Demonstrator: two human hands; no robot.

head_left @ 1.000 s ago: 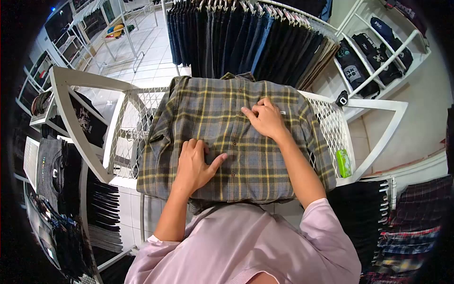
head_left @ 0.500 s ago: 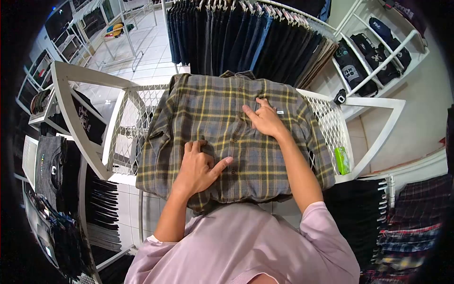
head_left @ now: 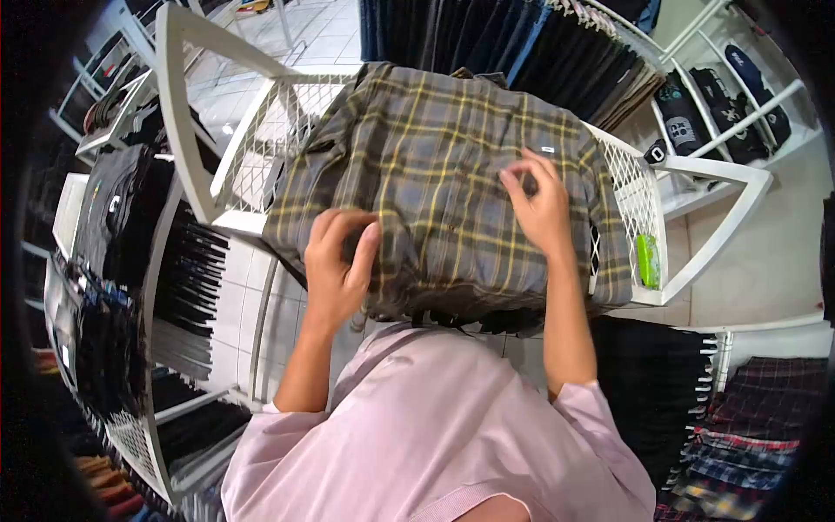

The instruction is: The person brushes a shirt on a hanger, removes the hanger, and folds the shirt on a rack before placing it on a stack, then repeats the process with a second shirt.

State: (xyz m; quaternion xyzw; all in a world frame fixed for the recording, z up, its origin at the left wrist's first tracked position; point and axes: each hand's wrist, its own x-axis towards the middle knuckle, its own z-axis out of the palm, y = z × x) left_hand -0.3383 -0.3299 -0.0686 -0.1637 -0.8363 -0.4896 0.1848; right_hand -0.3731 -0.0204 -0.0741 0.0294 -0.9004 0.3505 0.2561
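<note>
A grey plaid button-up shirt (head_left: 439, 187) with yellow lines lies spread front side up over a white mesh rack, its lower edge hanging toward me. Over its left part is my left hand (head_left: 339, 265), fingers bent and thumb apart, with nothing visible between them. My right hand (head_left: 544, 209) hovers by the chest, just below a small white label (head_left: 548, 150); thumb and fingers curve with a gap between them. Both hands are open.
The white rack frame (head_left: 755, 178) has raised sides left and right. A green packet (head_left: 647, 261) lies on the mesh at right. Hanging trousers (head_left: 452, 39) line the far side. Folded dark clothes (head_left: 113, 213) stand at left, and plaid garments (head_left: 748, 435) at lower right.
Both hands have come up off the shirt, fingers more curled; the right sits below the chest label. My view has tilted, shifting the rack and shirt upward and to the right.
</note>
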